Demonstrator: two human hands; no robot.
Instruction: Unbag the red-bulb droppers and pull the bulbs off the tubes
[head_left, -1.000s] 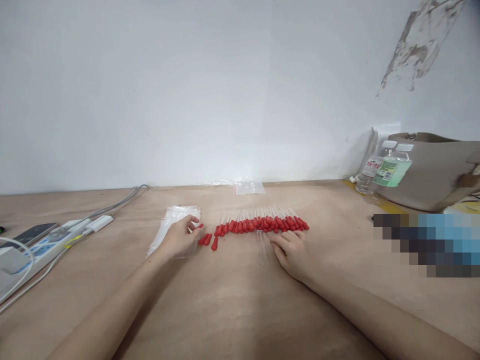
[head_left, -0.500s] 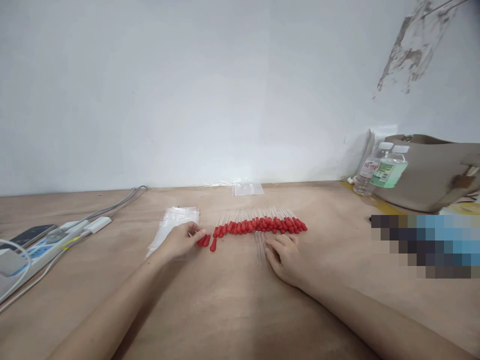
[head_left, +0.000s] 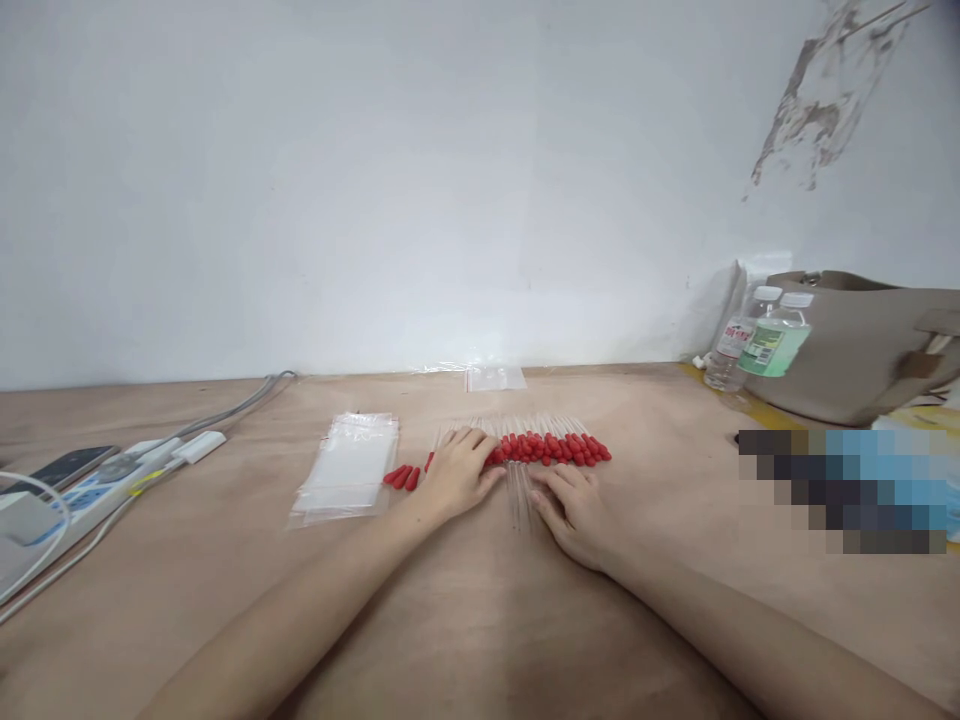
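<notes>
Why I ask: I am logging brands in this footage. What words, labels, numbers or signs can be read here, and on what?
Nothing reads clearly enough to quote.
Red-and-white label on the clear bottle: print, too blurred to read.
Green label on the green-tinted bottle: too blurred to read.
On the power strip, zip bags and red-bulbed droppers: no lettering shows.

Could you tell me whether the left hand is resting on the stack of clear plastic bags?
No, the left hand lies on the row of red-bulbed droppers, while the plastic bags sit apart to its left.
</notes>
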